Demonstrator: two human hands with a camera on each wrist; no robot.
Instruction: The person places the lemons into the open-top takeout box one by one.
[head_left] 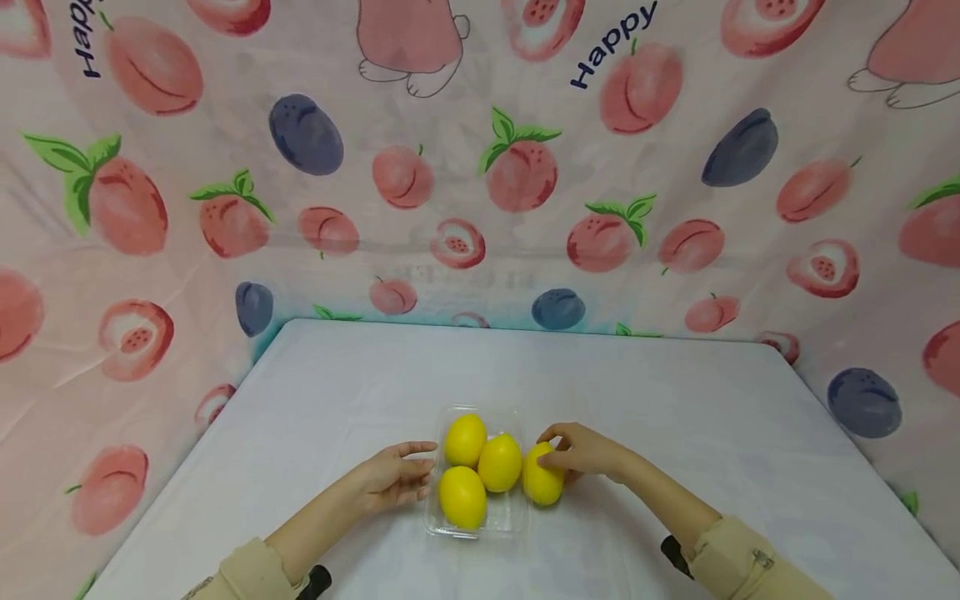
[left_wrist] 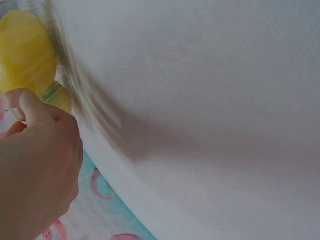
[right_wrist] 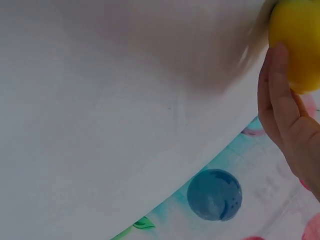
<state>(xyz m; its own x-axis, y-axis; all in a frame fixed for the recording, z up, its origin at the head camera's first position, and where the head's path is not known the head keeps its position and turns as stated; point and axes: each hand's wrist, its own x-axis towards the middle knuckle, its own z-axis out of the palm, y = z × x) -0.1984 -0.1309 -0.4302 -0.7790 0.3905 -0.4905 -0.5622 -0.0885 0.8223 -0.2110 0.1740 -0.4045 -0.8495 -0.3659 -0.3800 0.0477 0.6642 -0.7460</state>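
A clear plastic box [head_left: 501, 523] holds three yellow lemons: one at the back left [head_left: 466, 440], another at the right [head_left: 500, 463] and a third at the front left [head_left: 462, 497]. My left hand [head_left: 397, 477] is at the box's left wall, its fingers loosely bent against or just beside it. In the left wrist view, a lemon [left_wrist: 27, 52] shows through the plastic beyond this hand [left_wrist: 42, 155]. With thumb and fingers, my right hand [head_left: 587, 451] grips another lemon [head_left: 543, 475] at the box's right side. The right wrist view shows that lemon [right_wrist: 297, 47] against the fingers.
A white-covered table [head_left: 360, 375] carries the box near its front middle. Behind it and along both sides hangs a pink cloth [head_left: 450, 192] printed with peaches and other fruit. Dark wrist-mounted pieces show by both sleeves.
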